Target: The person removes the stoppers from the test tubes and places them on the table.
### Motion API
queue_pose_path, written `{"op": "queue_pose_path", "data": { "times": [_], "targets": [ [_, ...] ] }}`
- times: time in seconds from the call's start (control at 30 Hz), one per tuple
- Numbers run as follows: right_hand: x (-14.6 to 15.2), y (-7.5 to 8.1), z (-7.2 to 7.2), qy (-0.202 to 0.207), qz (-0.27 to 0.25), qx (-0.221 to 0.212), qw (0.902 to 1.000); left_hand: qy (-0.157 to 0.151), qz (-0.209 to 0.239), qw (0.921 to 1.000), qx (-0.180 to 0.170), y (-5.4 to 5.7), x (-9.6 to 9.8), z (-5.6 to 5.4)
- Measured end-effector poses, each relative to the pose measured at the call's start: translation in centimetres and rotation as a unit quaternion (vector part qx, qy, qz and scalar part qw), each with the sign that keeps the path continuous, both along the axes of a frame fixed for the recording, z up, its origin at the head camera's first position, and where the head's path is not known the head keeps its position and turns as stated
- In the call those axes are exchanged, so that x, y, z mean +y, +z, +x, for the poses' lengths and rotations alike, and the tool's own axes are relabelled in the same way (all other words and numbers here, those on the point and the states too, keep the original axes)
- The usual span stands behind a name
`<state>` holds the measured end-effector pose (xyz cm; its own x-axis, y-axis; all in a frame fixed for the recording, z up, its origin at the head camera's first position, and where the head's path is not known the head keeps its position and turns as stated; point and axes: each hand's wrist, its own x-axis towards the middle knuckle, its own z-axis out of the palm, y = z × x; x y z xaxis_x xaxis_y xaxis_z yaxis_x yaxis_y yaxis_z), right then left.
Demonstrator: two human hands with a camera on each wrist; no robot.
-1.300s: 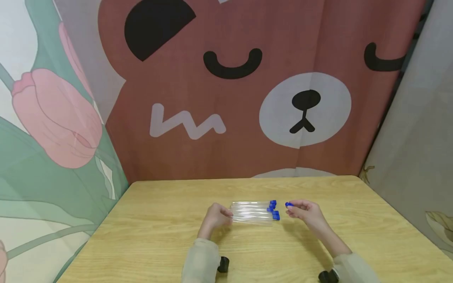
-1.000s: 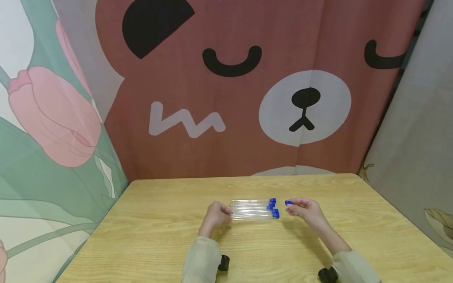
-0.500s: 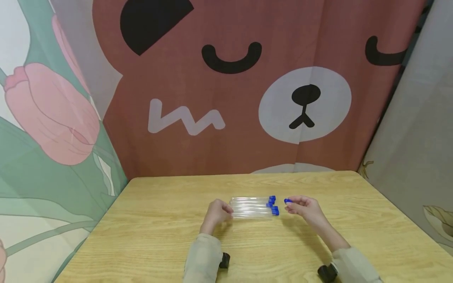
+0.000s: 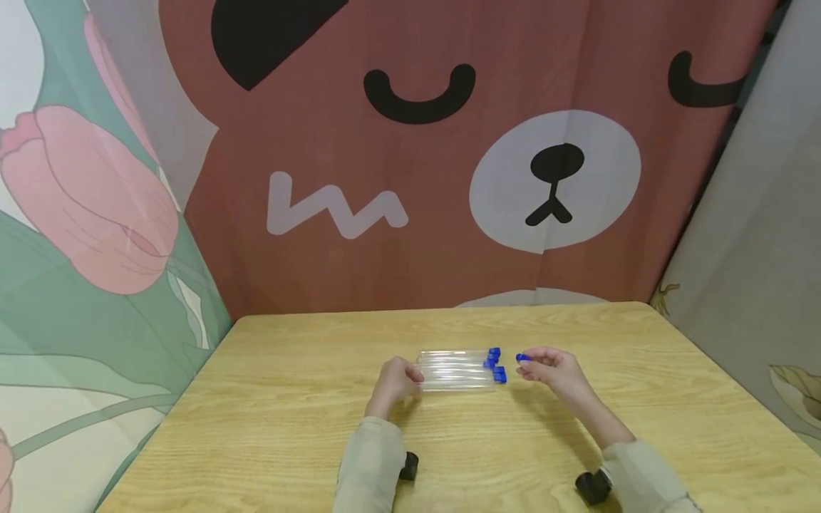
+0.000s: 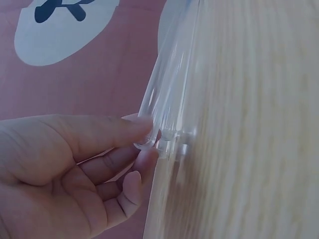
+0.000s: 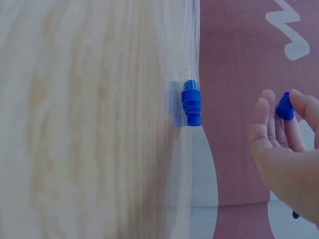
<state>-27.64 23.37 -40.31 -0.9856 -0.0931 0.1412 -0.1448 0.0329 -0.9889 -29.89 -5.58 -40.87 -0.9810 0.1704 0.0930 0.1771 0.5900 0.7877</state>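
Several clear test tubes [image 4: 452,363] lie side by side on the table, with blue stoppers [image 4: 499,374] in their right ends. My left hand [image 4: 394,381] pinches the rounded end of the nearest clear tube [image 5: 157,102] between thumb and fingers. In the right wrist view, an open tube rim [image 6: 189,72] without a stopper shows in front of the blue ones. Past the tubes' right ends, my right hand [image 4: 559,372] pinches a loose blue stopper [image 6: 285,106] between thumb and fingertips, apart from the tubes and raised above the tabletop.
The light wooden table [image 4: 288,427] reaches back to a hanging cloth [image 4: 385,271] printed with a brown bear. Other printed cloths hang at the left and right sides. A dark wrist device [image 4: 593,486] sits at the right sleeve, another at the left.
The head view has tilted slightly down, so the table and hands sit a little higher in it. Both hands keep their holds, almost unmoved relative to the tubes.
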Motion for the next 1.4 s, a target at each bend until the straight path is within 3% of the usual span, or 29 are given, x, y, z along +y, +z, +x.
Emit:
{"op": "queue_pose_path", "data": {
  "times": [0.2, 0.43, 0.7, 1.2, 1.4],
  "targets": [
    [0.18, 0.05, -0.13, 0.017, -0.011, 0.004, 0.9998, 0.008, -0.016, 0.9998, -0.003, -0.03, 0.08, -0.17],
    [0.01, 0.09, -0.05, 0.009, -0.012, -0.009, 0.9998, 0.012, -0.019, 0.9997, -0.012, -0.34, 0.13, -0.22],
    [0.29, -0.09, -0.10, 0.031, -0.031, 0.010, 0.9990, 0.017, -0.014, 0.9996, -0.016, -0.54, 0.00, -0.18],
    [0.25, -0.07, -0.18, 0.000, 0.000, -0.029, 0.9996, 0.021, -0.020, 0.9996, -0.005, -0.78, -0.06, -0.30],
    [0.27, -0.07, -0.14, 0.003, 0.004, -0.029, 0.9996, 0.042, 0.010, 0.9989, -0.018, -0.60, -0.17, -0.14]
  ]
}}
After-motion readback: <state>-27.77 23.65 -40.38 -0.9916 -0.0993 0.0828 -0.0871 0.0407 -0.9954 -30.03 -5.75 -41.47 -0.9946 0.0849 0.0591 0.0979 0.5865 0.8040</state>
